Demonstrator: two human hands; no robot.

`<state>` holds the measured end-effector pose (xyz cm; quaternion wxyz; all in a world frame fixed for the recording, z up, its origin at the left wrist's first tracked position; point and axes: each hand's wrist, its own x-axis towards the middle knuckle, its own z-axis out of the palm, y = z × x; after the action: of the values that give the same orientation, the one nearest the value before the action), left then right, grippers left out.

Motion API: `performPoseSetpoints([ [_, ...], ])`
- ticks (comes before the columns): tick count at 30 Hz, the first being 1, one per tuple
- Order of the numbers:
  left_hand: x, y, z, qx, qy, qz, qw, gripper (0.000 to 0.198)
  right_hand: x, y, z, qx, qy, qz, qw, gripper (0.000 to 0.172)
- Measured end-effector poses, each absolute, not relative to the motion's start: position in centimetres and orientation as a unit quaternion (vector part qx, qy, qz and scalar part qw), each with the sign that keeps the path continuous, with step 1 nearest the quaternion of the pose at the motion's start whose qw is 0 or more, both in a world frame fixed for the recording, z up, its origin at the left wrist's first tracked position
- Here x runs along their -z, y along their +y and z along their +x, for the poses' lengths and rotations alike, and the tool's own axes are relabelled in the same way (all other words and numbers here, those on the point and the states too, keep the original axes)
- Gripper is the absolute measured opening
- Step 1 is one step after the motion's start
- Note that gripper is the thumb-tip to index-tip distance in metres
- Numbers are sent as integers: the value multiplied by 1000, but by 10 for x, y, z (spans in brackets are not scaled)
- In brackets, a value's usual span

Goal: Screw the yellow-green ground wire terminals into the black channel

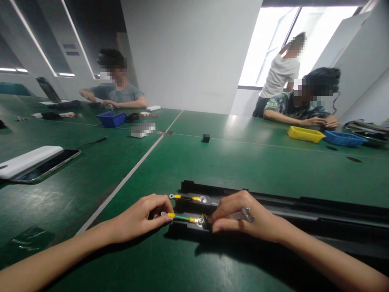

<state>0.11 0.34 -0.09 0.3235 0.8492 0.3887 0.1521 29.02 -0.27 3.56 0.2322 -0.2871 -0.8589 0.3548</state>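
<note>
A long black rail (304,207) lies across the green table (243,162) in front of me. My left hand (142,217) pinches the end of a short green wire (182,218) with yellow sleeves and ring terminals, lying on the rail's left end. My right hand (243,217) is closed on a small metal wrench (246,214), its fingertips at the wire's right terminal. A second, similar wire (188,198) lies just behind on the rail.
A phone (45,164) and a white box (27,160) lie at the left. A small black part (206,138) sits mid-table. Blue tray (112,119) far left, yellow tray (306,134) and blue tray (345,139) far right, where other people sit working.
</note>
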Motion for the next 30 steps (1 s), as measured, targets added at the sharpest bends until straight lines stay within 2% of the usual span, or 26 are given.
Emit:
performPoseSetpoints([
  [11, 2, 3, 0, -154, 389, 849, 324, 12, -37, -2, 290, -366, -853, -294, 226, 25],
  [19, 1, 4, 1, -154, 390, 847, 327, 11, -37, -2, 290, -407, -793, -367, 265, 42],
  [23, 1, 4, 0, -153, 388, 846, 332, 11, -38, -2, 288, -427, -774, -383, 269, 38],
  [30, 0, 2, 0, -155, 389, 845, 332, 11, -38, -1, 289, -439, -771, -404, 222, 34],
])
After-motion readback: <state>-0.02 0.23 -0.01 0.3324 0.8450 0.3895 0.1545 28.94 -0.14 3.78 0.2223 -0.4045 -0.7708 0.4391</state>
